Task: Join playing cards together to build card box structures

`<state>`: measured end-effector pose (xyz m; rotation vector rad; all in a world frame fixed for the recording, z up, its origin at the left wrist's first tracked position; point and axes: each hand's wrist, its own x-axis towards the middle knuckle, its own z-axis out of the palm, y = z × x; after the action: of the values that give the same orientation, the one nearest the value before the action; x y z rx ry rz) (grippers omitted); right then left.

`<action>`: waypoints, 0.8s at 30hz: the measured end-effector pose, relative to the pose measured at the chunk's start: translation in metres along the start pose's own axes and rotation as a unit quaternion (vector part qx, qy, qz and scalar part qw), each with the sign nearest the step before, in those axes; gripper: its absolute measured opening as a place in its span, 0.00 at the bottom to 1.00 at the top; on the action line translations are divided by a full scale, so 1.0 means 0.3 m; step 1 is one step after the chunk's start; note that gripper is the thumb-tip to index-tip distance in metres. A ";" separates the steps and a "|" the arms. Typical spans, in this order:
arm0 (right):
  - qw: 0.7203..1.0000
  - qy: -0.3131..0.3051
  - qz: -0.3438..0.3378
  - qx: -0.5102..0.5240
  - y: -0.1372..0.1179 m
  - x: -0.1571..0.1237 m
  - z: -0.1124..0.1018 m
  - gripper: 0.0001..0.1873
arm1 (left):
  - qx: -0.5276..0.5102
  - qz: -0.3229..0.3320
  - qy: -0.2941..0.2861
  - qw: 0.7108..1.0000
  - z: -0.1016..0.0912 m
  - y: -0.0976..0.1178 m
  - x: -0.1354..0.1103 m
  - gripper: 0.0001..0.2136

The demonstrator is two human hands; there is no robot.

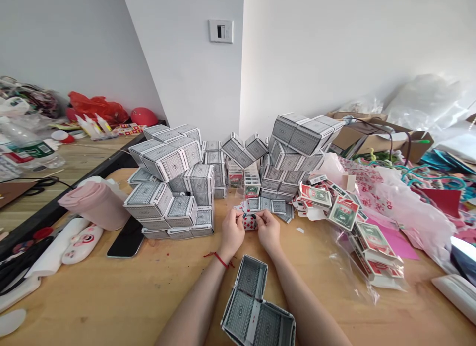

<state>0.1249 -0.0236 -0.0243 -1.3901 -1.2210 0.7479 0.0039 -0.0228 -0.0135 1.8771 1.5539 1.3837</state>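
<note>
Presently, the left hand (pixel 233 231) and right hand (pixel 269 231) pinch a card (pixel 250 222), concealing its lateral edges; red diamonds face the near edge of the surface (pixel 141 296); long axis indeterminable.

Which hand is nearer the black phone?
Left. The left hand, at the left end of the card, has the phone off to its left; the right hand, at the card's right end, is farther.

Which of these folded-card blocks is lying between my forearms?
The L-shaped card block showing three grey patterned panels. It lies nearest you; the left stack and right stack stand farther back, toward the wall.
</note>
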 end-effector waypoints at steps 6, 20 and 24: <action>1.000 0.005 -0.024 -0.015 -0.025 -0.005 0.003 0.16 | -0.041 -0.020 0.022 0.999 -0.004 -0.001 0.004 0.05; 0.998 0.007 -0.008 -0.069 -0.003 -0.004 0.007 0.14 | -0.082 -0.033 -0.044 0.995 -0.007 0.010 0.002 0.16; 0.999 0.004 0.013 -0.033 -0.006 -0.003 0.001 0.15 | -0.068 -0.029 -0.042 0.996 -0.007 -0.003 0.001 0.17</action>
<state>0.1240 -0.0245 -0.0229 -1.4647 -1.2326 0.7253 0.0015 -0.0229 -0.0131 1.7726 1.4258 1.3324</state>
